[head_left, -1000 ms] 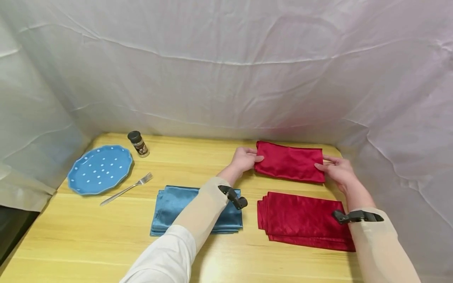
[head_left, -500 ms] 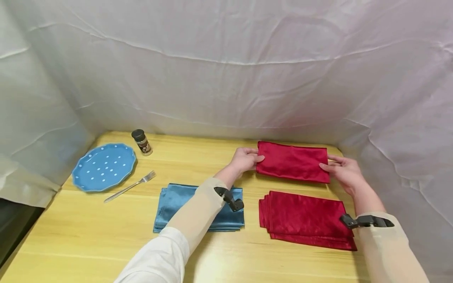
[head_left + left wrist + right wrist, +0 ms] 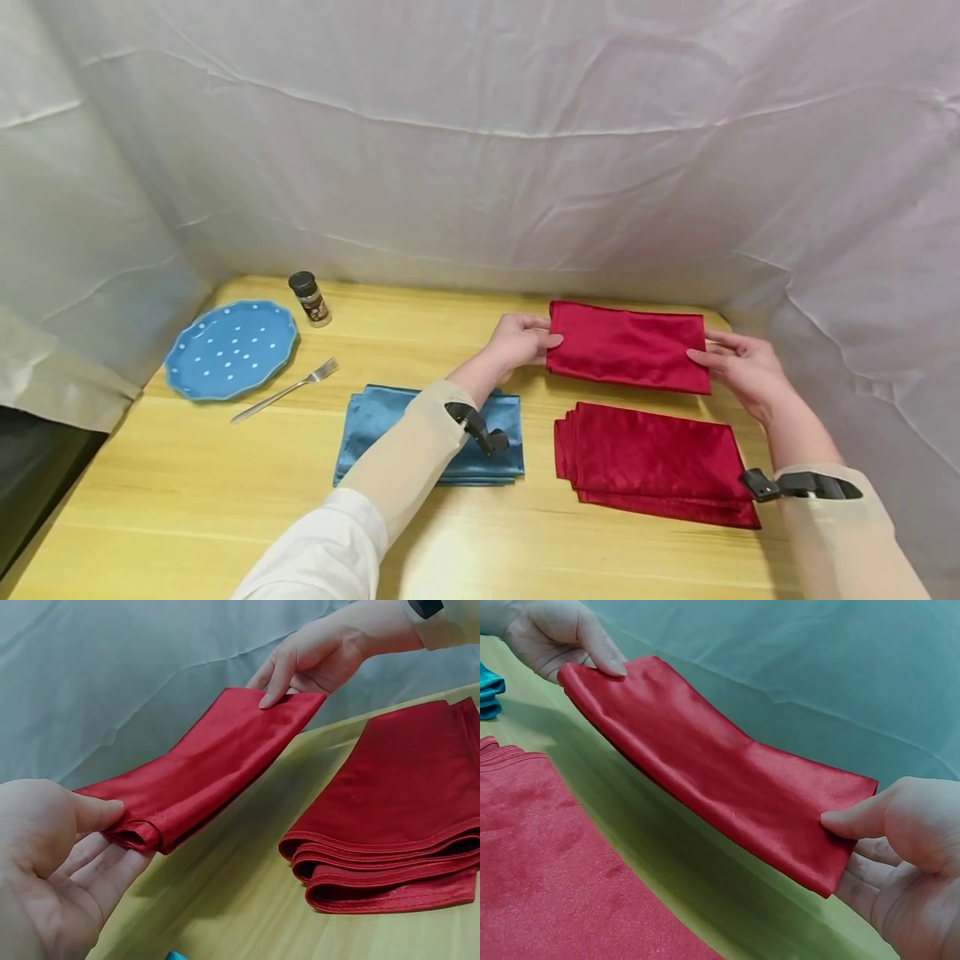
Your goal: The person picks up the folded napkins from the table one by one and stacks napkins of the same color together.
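A folded red satin cloth (image 3: 628, 346) is held up off the table between both hands, sagging slightly in the middle. My left hand (image 3: 519, 342) pinches its left end, thumb on top and fingers beneath, as the left wrist view shows on the cloth (image 3: 202, 765). At the other end my right hand (image 3: 744, 372) grips it the same way, thumb over the cloth (image 3: 727, 776) in the right wrist view. Nearer the front lies a stack of folded red cloths (image 3: 660, 458). Under my left forearm sits a stack of folded blue cloths (image 3: 375, 425), partly hidden.
At the left of the wooden table (image 3: 187, 500) stand a blue polka-dot plate (image 3: 231, 350) and a black-capped spice jar (image 3: 311, 300). A fork (image 3: 285, 390) lies beside the plate. A pale fabric curtain (image 3: 450, 167) closes off the back and sides.
The held red cloth has risen a little and shifted slightly right, with both hands on it. The whole head view has drifted slightly; the stacks, plate, jar and fork stay put.
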`<control>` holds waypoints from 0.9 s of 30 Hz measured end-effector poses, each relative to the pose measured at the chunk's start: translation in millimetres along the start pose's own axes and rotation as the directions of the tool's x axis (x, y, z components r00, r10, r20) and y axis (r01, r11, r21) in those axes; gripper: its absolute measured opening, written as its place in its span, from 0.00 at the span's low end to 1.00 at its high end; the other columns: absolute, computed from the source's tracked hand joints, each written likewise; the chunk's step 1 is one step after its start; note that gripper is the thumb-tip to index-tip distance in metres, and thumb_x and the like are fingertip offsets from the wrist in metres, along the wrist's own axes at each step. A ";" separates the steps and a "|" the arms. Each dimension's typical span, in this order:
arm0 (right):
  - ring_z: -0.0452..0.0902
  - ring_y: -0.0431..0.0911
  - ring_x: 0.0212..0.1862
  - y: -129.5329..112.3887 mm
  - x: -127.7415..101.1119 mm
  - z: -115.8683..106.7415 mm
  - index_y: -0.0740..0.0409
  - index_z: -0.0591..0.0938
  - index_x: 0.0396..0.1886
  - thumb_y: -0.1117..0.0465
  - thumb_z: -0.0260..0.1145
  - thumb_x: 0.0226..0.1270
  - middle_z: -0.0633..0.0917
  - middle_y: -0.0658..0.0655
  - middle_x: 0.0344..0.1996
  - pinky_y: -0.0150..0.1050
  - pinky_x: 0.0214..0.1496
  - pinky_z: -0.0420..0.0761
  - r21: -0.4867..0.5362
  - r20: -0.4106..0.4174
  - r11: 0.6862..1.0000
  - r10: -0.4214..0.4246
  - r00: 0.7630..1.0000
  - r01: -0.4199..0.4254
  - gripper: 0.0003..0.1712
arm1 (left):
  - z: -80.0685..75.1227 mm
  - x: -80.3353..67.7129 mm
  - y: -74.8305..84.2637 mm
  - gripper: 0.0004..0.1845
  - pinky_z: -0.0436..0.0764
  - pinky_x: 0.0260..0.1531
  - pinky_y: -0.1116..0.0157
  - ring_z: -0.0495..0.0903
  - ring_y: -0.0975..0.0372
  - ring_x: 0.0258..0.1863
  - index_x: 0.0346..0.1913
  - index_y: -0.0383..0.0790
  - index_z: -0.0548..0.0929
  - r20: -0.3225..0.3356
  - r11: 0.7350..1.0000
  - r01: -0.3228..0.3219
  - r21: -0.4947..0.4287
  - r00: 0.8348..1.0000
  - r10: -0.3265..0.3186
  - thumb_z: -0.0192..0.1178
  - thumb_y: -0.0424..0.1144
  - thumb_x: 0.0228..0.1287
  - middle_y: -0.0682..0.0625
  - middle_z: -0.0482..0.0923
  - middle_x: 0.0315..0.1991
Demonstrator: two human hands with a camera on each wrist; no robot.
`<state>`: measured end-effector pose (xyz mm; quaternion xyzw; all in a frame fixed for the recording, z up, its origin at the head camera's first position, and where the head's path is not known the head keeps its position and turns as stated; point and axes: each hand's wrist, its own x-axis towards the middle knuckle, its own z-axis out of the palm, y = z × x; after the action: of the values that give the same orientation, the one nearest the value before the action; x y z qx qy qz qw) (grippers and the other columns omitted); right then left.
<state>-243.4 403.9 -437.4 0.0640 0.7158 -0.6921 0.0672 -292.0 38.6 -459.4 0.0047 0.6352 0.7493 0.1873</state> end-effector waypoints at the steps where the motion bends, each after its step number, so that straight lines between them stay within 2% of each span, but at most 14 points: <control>1: 0.87 0.37 0.42 -0.3 -1.3 0.0 0.65 0.69 0.77 0.70 0.75 0.69 0.90 0.46 0.39 0.30 0.46 0.87 0.001 0.006 1.000 -0.004 1.000 0.004 0.40 | -0.8 -1.6 0.4 0.23 0.91 0.43 0.56 0.90 0.52 0.41 0.63 0.26 0.81 0.005 1.000 -0.001 0.004 1.000 0.001 0.71 0.28 0.68 0.41 0.86 0.48; 5: 0.87 0.37 0.42 -1.7 -6.9 -0.3 0.61 0.73 0.73 0.70 0.75 0.69 0.90 0.47 0.39 0.30 0.46 0.87 0.002 0.015 1.000 -0.015 1.000 0.015 0.35 | -3.3 -8.7 2.9 0.24 0.90 0.44 0.56 0.90 0.52 0.43 0.64 0.26 0.80 0.021 1.000 -0.002 0.011 1.000 0.002 0.72 0.29 0.67 0.42 0.85 0.50; 10: 0.87 0.35 0.43 -5.9 -15.3 -0.7 0.68 0.65 0.79 0.68 0.75 0.70 0.90 0.45 0.39 0.29 0.46 0.87 -0.060 0.019 0.998 -0.024 1.000 0.025 0.43 | -4.6 -17.4 7.3 0.24 0.91 0.43 0.56 0.89 0.54 0.45 0.64 0.25 0.80 0.045 1.000 -0.007 0.016 0.999 0.007 0.72 0.28 0.67 0.40 0.86 0.49; 12: 0.87 0.35 0.43 -7.1 -19.0 -1.3 0.68 0.65 0.79 0.67 0.75 0.70 0.89 0.45 0.40 0.28 0.47 0.87 -0.068 0.027 0.997 -0.034 0.999 0.036 0.42 | -4.2 -21.1 9.1 0.25 0.91 0.42 0.56 0.89 0.54 0.45 0.64 0.25 0.80 0.055 1.000 -0.010 0.020 0.998 0.009 0.72 0.28 0.67 0.39 0.86 0.49; 17: 0.87 0.37 0.44 -8.0 -26.8 -3.8 0.53 0.79 0.67 0.70 0.74 0.71 0.90 0.47 0.40 0.29 0.47 0.87 -0.038 0.044 0.998 -0.051 0.998 0.053 0.27 | -4.4 -30.3 12.9 0.25 0.90 0.44 0.55 0.89 0.53 0.45 0.65 0.25 0.80 0.073 0.999 -0.008 0.038 0.997 0.005 0.72 0.29 0.67 0.39 0.85 0.52; 19: 0.88 0.37 0.44 -8.2 -30.1 -5.1 0.51 0.79 0.66 0.71 0.73 0.71 0.90 0.47 0.40 0.30 0.47 0.87 -0.029 0.050 0.998 -0.053 0.997 0.055 0.27 | -4.2 -33.9 13.7 0.25 0.90 0.45 0.54 0.89 0.53 0.45 0.65 0.25 0.80 0.081 0.999 -0.004 0.040 0.997 0.001 0.72 0.30 0.67 0.39 0.85 0.52; 23: 0.88 0.37 0.44 -8.6 -36.8 -7.5 0.55 0.76 0.71 0.71 0.72 0.72 0.91 0.48 0.41 0.29 0.47 0.87 -0.044 0.064 0.997 -0.062 0.996 0.065 0.31 | -3.4 -40.7 13.7 0.25 0.90 0.46 0.53 0.89 0.53 0.46 0.65 0.25 0.80 0.092 0.999 0.004 0.037 0.996 -0.007 0.72 0.29 0.67 0.40 0.86 0.52; 27: 0.87 0.37 0.43 -7.8 -43.1 -9.4 0.51 0.78 0.68 0.72 0.72 0.72 0.90 0.48 0.41 0.29 0.46 0.87 -0.073 0.062 0.994 -0.073 0.995 0.078 0.28 | -1.6 -47.6 12.5 0.25 0.90 0.46 0.53 0.90 0.53 0.44 0.64 0.25 0.79 0.099 0.999 0.009 0.042 0.995 -0.013 0.72 0.28 0.67 0.40 0.86 0.51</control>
<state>-202.6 413.1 -421.4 0.0137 0.7408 -0.6684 0.0647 -251.6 21.9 -436.7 0.0423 0.6406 0.7337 0.2227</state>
